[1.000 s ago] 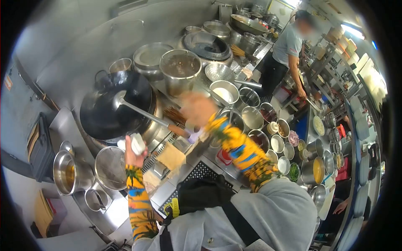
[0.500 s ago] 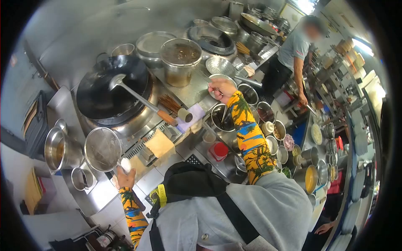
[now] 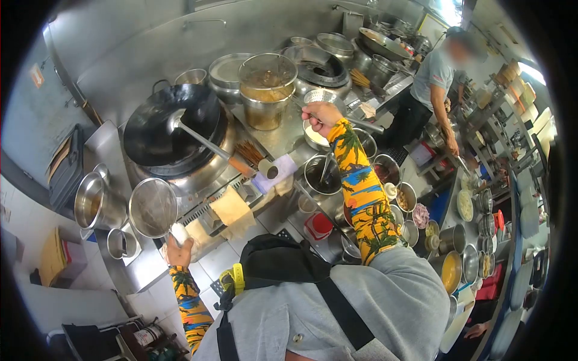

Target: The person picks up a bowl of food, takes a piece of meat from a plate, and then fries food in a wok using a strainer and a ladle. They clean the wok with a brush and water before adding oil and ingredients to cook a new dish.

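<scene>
My left hand (image 3: 179, 251) is closed around the white handle of a round mesh strainer (image 3: 153, 207), which is beside the steel pots at the left. My right hand (image 3: 323, 118) is closed on what looks like the thin handle of a deep wire strainer basket (image 3: 268, 70). That basket is over a tall steel pot (image 3: 265, 114) of brownish liquid. Beneath my right hand is a pot with pale contents (image 3: 315, 138). Behind it, a perforated ladle (image 3: 325, 96) is partly hidden. My right fingers cover their grip.
A black wok (image 3: 171, 129) holds a long-handled ladle (image 3: 208, 141). Several sauce pots, including a dark one (image 3: 322, 174), line the right counter. Folded cloths (image 3: 230, 206) lie on the front edge. A co-worker (image 3: 433, 78) stands at the far right with a utensil.
The camera view has shifted, moving the scene slightly right and down. My right hand appears higher, and the wire basket rises further above the tall pot. My left hand keeps its strainer.
</scene>
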